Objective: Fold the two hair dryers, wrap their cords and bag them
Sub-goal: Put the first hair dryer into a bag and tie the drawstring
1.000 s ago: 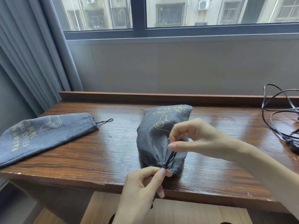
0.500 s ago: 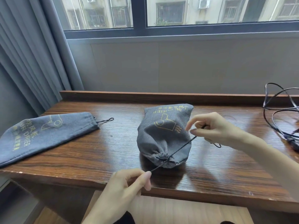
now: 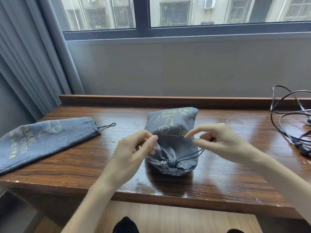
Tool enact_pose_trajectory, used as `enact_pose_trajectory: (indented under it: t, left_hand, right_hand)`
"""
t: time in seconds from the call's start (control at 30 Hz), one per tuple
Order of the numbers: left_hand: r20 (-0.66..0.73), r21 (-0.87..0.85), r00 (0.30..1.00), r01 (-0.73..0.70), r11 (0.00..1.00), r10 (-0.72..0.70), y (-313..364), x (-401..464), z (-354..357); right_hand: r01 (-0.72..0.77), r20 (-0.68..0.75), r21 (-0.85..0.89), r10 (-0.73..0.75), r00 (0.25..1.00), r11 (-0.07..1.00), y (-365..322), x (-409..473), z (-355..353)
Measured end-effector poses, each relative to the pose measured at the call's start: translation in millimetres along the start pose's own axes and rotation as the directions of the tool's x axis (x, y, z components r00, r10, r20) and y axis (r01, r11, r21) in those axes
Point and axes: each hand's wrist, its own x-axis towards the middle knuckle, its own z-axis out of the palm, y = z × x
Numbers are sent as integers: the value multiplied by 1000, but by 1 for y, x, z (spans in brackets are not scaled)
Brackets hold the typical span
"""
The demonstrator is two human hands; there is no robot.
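A bulging grey drawstring bag with yellow hair-dryer print lies in the middle of the wooden table, its mouth cinched shut toward me. My left hand pinches one black drawstring above the mouth. My right hand holds the other drawstring on the right side of the bag. A second grey bag lies flat at the table's left end. A tangled black cord lies at the right edge; its hair dryer is out of sight.
A raised wooden ledge runs along the table's back under the window. Grey curtains hang at the left. The second bag's string loop lies on the table.
My left hand rose from below the table edge to beside the bag. Both hands came closer together over the bag, and the strings now run up from the mouth to each hand.
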Motion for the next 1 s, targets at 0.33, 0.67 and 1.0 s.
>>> enact_pose_trajectory:
  t: [0.33, 0.67, 1.0]
  left_hand:
    - [-205, 83, 976, -63, 995, 79, -3, 13, 42]
    - [-181, 267, 961, -157, 951, 209, -13, -18, 71]
    - [7, -359, 994, 101, 928, -106, -10, -14, 45]
  right_hand:
    - [-67, 104, 174, 50, 993, 982, -30, 17, 39]
    - [-94, 17, 308, 93, 995, 947, -45, 16, 36]
    - [-219, 158, 189, 190, 969, 957, -13, -7, 11]
